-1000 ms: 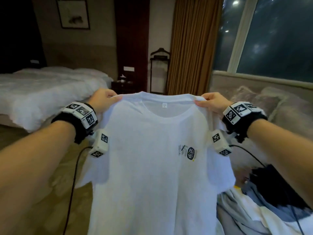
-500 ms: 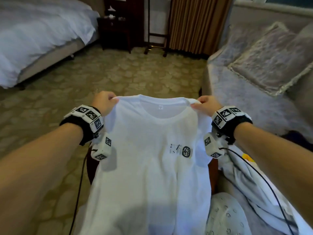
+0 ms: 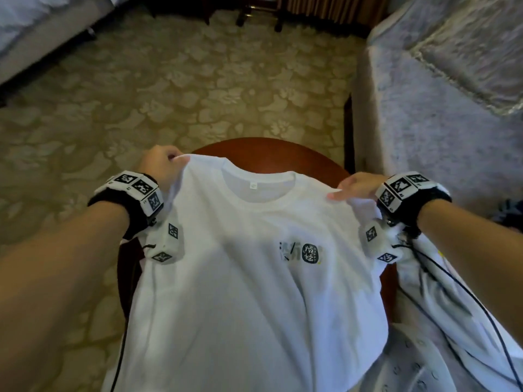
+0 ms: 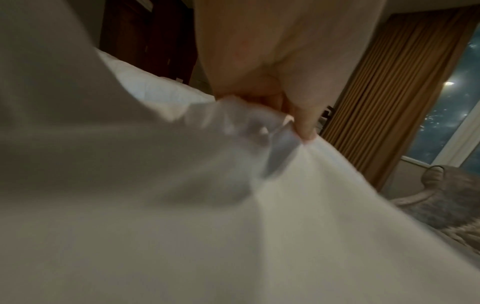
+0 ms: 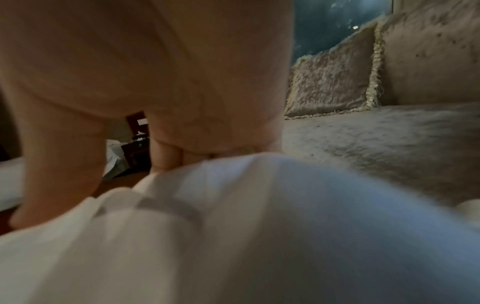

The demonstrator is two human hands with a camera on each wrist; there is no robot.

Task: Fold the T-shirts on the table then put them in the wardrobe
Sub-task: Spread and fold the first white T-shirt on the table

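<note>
L hand (image 3: pixel 160 168) & R hand (image 3: pixel 355 188) pinch white printed cotton T-shirt (image 3: pixel 249 292) shoulders. Step: spreading. Next: lay flat on round red-brown wooden table (image 3: pixel 268 149).

I see a white shirt (image 3: pixel 232 292) with a small black chest print, a reddish-brown table (image 3: pixel 271 154), an olive floral-patterned carpet (image 3: pixel 198 89), a grey sofa (image 3: pixel 430 131) and checkered black-and-white wrist tags (image 3: pixel 135 185).

Hotel-type bedroom, dim light.
We see patterned beige carpet (image 3: pixel 198 89), grey sofa (image 3: pixel 441 142) with cushions, brown curtain (image 4: pixel 384 86), night window (image 4: pixel 451 115), bed corner (image 3: pixel 36 21).
</note>
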